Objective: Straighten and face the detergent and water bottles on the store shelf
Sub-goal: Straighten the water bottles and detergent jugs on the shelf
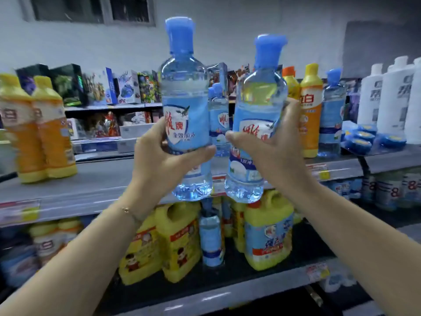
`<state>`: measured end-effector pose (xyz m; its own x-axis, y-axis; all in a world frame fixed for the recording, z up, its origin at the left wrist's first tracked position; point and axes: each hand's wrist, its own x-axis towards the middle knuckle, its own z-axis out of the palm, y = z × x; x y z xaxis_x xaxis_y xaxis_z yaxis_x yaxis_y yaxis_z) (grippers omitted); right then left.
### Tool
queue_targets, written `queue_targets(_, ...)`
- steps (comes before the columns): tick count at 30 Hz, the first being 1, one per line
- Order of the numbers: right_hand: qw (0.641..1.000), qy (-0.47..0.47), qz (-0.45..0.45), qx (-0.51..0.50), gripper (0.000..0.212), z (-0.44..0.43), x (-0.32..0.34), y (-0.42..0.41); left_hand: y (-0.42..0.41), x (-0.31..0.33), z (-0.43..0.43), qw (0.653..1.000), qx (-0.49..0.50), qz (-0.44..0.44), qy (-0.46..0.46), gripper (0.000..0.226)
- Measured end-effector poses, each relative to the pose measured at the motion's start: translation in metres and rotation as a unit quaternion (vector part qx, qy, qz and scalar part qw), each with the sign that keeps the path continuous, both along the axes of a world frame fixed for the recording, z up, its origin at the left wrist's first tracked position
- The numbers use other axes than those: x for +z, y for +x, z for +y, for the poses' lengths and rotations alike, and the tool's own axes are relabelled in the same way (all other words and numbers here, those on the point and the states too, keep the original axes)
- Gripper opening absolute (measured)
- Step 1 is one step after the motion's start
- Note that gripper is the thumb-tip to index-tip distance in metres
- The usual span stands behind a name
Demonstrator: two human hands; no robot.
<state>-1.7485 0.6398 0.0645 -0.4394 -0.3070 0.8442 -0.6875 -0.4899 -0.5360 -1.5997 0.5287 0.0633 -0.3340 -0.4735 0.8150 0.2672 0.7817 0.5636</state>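
Left hand: the left hand (163,153) is closed around the lower label of the left blue bottle (185,106), thumb across the front, fingers wrapped behind; a thin bracelet (126,210) sits on the wrist.
Right hand: the right hand (276,144) grips the right blue bottle (257,124) at mid-body, thumb on the front label, fingers curled round the far side.
Held bottles: both are clear with pale blue liquid, blue caps and blue-and-white labels with red characters facing the camera. They are lifted in front of the upper shelf edge, bases clear of it. The left one stands nearly upright; the right one tilts slightly, cap leaning right. They are just beside each other, not touching.
Lower shelf: yellow jugs (180,242) with handles stand below the hands, with a small blue bottle (210,238) between them.
Upper shelf: the grey upper shelf (98,185) carries two orange-and-yellow detergent bottles (38,131) at the left, side by side. Behind the gap between the held bottles stands another blue bottle (218,124).
Right side: a yellow-capped orange bottle (310,110) and a blue-capped bottle (331,119) stand together, then blue round tubs (364,137) and tall white bottles (387,96).
Far: boxed goods (102,87) on a further shelf, blurred.
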Motion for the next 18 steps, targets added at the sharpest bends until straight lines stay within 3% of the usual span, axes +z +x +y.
queue_targets(6, 0.993, 0.031, 0.052, -0.097, 0.069, -0.049, 0.051, -0.003, -0.005, 0.028, -0.036, 0.995, 0.099, -0.018, 0.023, 0.05)
queue_targets(11, 0.983, 0.127, 0.025, -0.131, 0.06, -0.1, 0.04, -0.021, -0.031, 0.027, -0.061, 0.982, 0.16, -0.092, 0.05, 0.047)
queue_targets(16, 0.963, 0.185, -0.001, -0.195, 0.079, -0.115, 0.022, -0.042, -0.05, 0.01, -0.087, 0.962, 0.206, -0.168, 0.06, 0.05)
queue_targets(18, 0.956, 0.206, 0.026, -0.206, 0.078, -0.112, 0.02, -0.044, -0.052, 0.004, -0.09, 0.963, 0.198, -0.167, 0.078, 0.049)
